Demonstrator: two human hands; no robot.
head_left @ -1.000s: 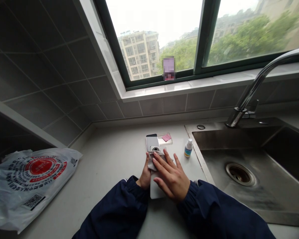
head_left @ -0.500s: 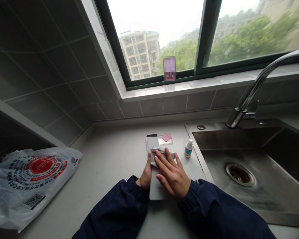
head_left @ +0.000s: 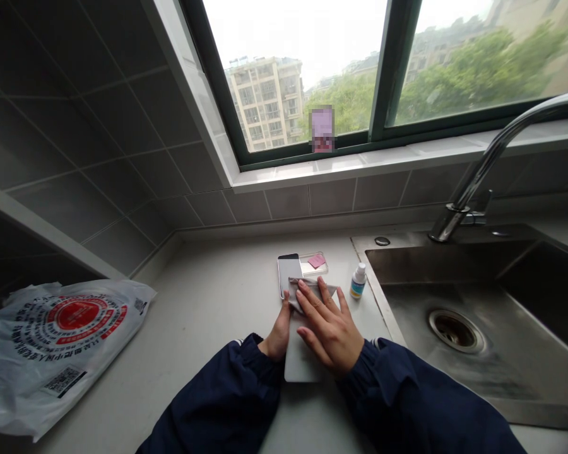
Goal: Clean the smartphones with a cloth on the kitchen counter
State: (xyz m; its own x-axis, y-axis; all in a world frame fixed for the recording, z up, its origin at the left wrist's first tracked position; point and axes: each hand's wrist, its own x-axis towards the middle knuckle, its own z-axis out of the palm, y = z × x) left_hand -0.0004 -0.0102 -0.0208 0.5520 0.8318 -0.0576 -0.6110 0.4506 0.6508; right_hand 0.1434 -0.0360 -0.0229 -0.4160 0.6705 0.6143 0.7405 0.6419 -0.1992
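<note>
A grey phone [head_left: 289, 268] lies face down on the white counter [head_left: 208, 315], its far end dark and glossy. My right hand [head_left: 329, 328] rests flat on it with fingers stretched, pressing a small grey cloth [head_left: 312, 291] against its back. My left hand [head_left: 280, 334] grips the phone's left edge, thumb along the side. A small white dropper bottle [head_left: 358, 281] with a blue label stands just right of the phone. Behind the phone sits a clear flat case [head_left: 315, 265] holding a pink card.
A steel sink [head_left: 473, 321] with a curved tap [head_left: 483, 170] fills the right side. A printed plastic bag [head_left: 52, 340] lies at the left on the counter. Dark tiled walls and a window ledge [head_left: 360, 167] close the back.
My right hand has slid the cloth to the right and slightly farther along the phone's back. The camera ring seen a second ago is now under the cloth. My left hand has stayed in place.
</note>
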